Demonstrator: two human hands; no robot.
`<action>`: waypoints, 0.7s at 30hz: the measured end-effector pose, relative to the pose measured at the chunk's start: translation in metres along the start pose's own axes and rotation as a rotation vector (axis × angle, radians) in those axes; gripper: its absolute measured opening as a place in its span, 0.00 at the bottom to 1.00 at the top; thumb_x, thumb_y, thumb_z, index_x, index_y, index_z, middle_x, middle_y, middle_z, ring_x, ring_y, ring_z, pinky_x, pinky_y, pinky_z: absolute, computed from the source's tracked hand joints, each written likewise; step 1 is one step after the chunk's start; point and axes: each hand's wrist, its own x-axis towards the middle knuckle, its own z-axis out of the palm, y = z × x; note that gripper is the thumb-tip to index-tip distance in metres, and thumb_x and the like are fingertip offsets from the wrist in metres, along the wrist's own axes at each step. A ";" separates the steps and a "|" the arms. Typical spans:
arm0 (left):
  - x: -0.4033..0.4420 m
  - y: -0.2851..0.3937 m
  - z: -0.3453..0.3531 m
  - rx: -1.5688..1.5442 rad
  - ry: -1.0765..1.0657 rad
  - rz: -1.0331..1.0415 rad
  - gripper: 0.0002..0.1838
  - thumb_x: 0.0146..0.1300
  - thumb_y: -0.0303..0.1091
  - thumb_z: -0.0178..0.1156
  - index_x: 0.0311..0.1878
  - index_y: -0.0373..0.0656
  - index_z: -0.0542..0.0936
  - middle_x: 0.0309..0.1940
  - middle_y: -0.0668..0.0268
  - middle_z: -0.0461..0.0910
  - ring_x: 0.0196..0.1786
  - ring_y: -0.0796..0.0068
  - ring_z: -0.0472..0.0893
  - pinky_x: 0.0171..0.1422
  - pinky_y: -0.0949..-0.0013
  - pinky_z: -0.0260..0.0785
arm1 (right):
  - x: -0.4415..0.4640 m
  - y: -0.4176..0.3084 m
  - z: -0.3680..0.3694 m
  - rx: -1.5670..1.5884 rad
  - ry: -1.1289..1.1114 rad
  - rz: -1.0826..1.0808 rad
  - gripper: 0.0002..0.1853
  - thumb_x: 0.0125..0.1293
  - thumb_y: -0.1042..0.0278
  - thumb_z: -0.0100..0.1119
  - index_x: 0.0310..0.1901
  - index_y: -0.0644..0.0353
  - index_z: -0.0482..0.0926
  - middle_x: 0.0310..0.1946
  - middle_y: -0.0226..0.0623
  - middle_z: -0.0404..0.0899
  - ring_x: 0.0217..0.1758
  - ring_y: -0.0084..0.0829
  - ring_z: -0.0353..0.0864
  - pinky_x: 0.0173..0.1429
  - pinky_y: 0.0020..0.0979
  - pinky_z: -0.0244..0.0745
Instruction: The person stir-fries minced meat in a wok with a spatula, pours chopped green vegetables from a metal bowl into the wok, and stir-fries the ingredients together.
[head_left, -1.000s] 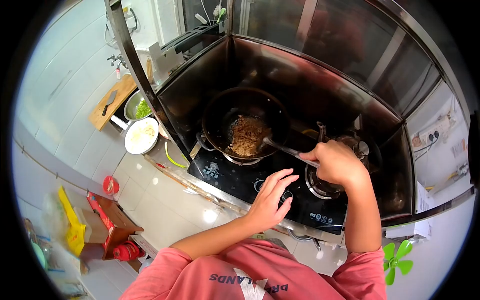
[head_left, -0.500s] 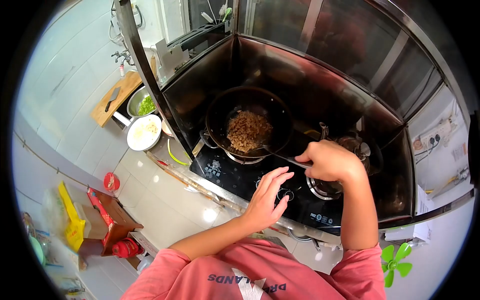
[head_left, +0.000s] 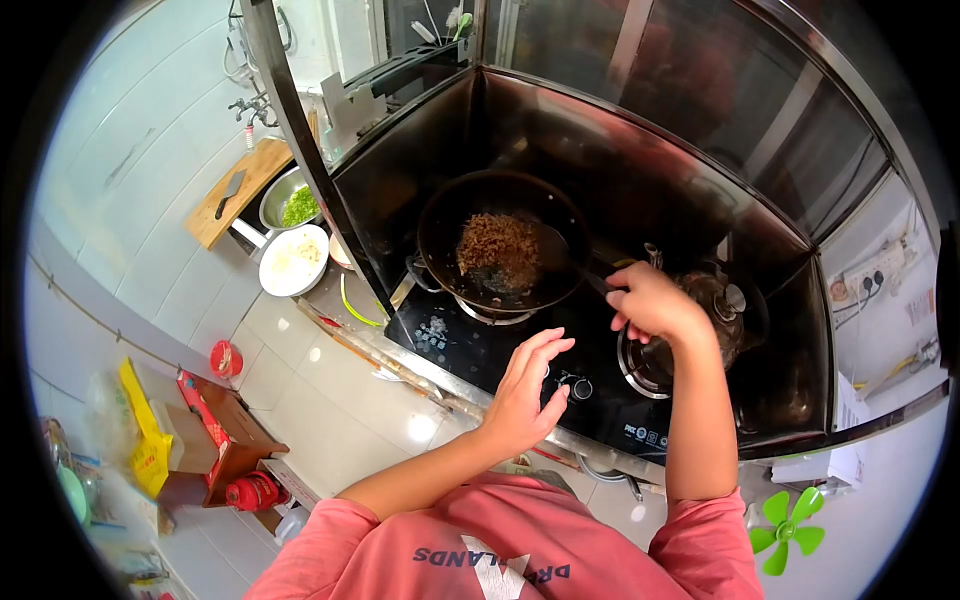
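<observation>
A dark wok [head_left: 450,200] sits on the left burner with browned minced food [head_left: 497,245] in it. My right hand [head_left: 655,303] is closed on the spatula's handle at the wok's right side; the spatula is hard to make out against the dark metal. My left hand [head_left: 525,392] hangs over the stove's front edge, fingers apart and slightly bent, holding nothing. Just right of it is a control knob [head_left: 578,387] on the black stove top [head_left: 480,365]. A kettle [head_left: 708,292] stands behind my right hand.
Metal splash guards [head_left: 600,125] surround the stove's back and sides. To the left are a white pan [head_left: 292,262], a bowl of chopped greens [head_left: 300,207] and a cutting board [head_left: 215,222] with a knife [head_left: 231,192]. A green fan [head_left: 787,531] is at the lower right.
My right hand has moved up and shifted with the spatula toward the wok's right rim. The food sits farther up in the wok. My left hand has moved slightly left.
</observation>
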 end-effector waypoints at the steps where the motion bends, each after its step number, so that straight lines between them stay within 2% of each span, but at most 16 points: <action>1: 0.000 0.001 -0.001 -0.003 0.003 0.003 0.27 0.55 0.21 0.58 0.60 0.39 0.67 0.62 0.52 0.63 0.65 0.53 0.65 0.67 0.61 0.56 | 0.002 0.001 -0.005 0.023 -0.002 0.034 0.22 0.64 0.73 0.48 0.58 0.72 0.67 0.23 0.45 0.80 0.13 0.24 0.71 0.14 0.25 0.63; 4: -0.001 0.001 -0.004 0.000 0.011 0.002 0.27 0.55 0.22 0.58 0.60 0.39 0.67 0.62 0.52 0.63 0.65 0.53 0.65 0.67 0.61 0.57 | 0.036 0.018 -0.003 0.150 -0.060 0.091 0.19 0.64 0.73 0.48 0.56 0.72 0.68 0.24 0.47 0.80 0.12 0.22 0.68 0.13 0.24 0.60; 6: -0.002 0.000 -0.006 0.006 0.013 -0.003 0.27 0.55 0.22 0.58 0.60 0.39 0.67 0.62 0.53 0.63 0.65 0.53 0.65 0.67 0.61 0.57 | 0.052 0.023 0.011 0.485 -0.006 0.050 0.13 0.63 0.75 0.47 0.46 0.74 0.71 0.20 0.49 0.76 0.11 0.24 0.68 0.12 0.25 0.59; 7: -0.003 0.000 -0.006 0.007 0.017 -0.006 0.27 0.54 0.22 0.58 0.60 0.39 0.67 0.62 0.53 0.63 0.65 0.53 0.65 0.67 0.61 0.57 | 0.064 0.025 0.020 0.484 -0.009 0.050 0.13 0.63 0.75 0.47 0.46 0.74 0.71 0.20 0.49 0.76 0.11 0.24 0.68 0.12 0.25 0.59; 9: -0.005 -0.001 -0.007 0.009 0.020 -0.012 0.27 0.54 0.22 0.58 0.59 0.39 0.68 0.62 0.53 0.63 0.64 0.53 0.65 0.67 0.61 0.57 | 0.080 0.023 0.038 0.592 -0.091 -0.042 0.19 0.61 0.76 0.49 0.54 0.74 0.69 0.18 0.43 0.75 0.11 0.22 0.66 0.13 0.23 0.59; 15: -0.005 -0.001 -0.007 0.027 0.017 0.006 0.27 0.54 0.21 0.58 0.59 0.40 0.68 0.62 0.53 0.63 0.64 0.53 0.65 0.67 0.60 0.57 | 0.056 0.014 0.024 0.260 -0.134 -0.171 0.29 0.55 0.78 0.55 0.61 0.68 0.68 0.17 0.36 0.75 0.11 0.20 0.66 0.14 0.23 0.59; 16: -0.004 0.000 -0.007 0.024 0.012 0.006 0.27 0.54 0.21 0.58 0.59 0.40 0.68 0.62 0.53 0.63 0.64 0.53 0.65 0.67 0.60 0.57 | 0.053 0.014 0.024 0.225 -0.075 -0.171 0.26 0.53 0.79 0.55 0.58 0.67 0.73 0.16 0.36 0.75 0.12 0.21 0.69 0.15 0.23 0.62; 17: -0.004 0.000 -0.007 0.023 0.008 0.007 0.27 0.54 0.21 0.58 0.59 0.40 0.68 0.62 0.53 0.63 0.64 0.54 0.65 0.67 0.60 0.57 | 0.056 0.015 0.027 0.223 -0.075 -0.172 0.26 0.53 0.79 0.55 0.58 0.67 0.73 0.16 0.36 0.75 0.12 0.21 0.69 0.15 0.23 0.62; 19: -0.004 0.001 -0.007 0.015 0.007 0.001 0.27 0.54 0.21 0.58 0.59 0.40 0.68 0.62 0.53 0.62 0.64 0.54 0.65 0.67 0.60 0.57 | 0.062 0.012 0.039 0.131 0.072 -0.197 0.28 0.50 0.79 0.55 0.57 0.64 0.74 0.18 0.38 0.78 0.14 0.23 0.74 0.18 0.24 0.66; 20: -0.005 0.001 -0.007 0.008 0.004 -0.005 0.27 0.54 0.21 0.58 0.59 0.40 0.68 0.62 0.53 0.62 0.65 0.54 0.65 0.67 0.60 0.57 | 0.065 0.008 0.044 0.063 0.108 -0.196 0.28 0.47 0.79 0.56 0.56 0.63 0.76 0.21 0.42 0.81 0.18 0.26 0.79 0.24 0.27 0.72; 21: -0.006 0.000 -0.007 0.010 0.004 -0.006 0.27 0.54 0.21 0.58 0.59 0.40 0.68 0.62 0.53 0.62 0.65 0.54 0.65 0.67 0.60 0.57 | 0.071 0.009 0.051 0.065 0.106 -0.197 0.28 0.47 0.79 0.56 0.56 0.63 0.76 0.21 0.42 0.81 0.18 0.26 0.79 0.24 0.27 0.72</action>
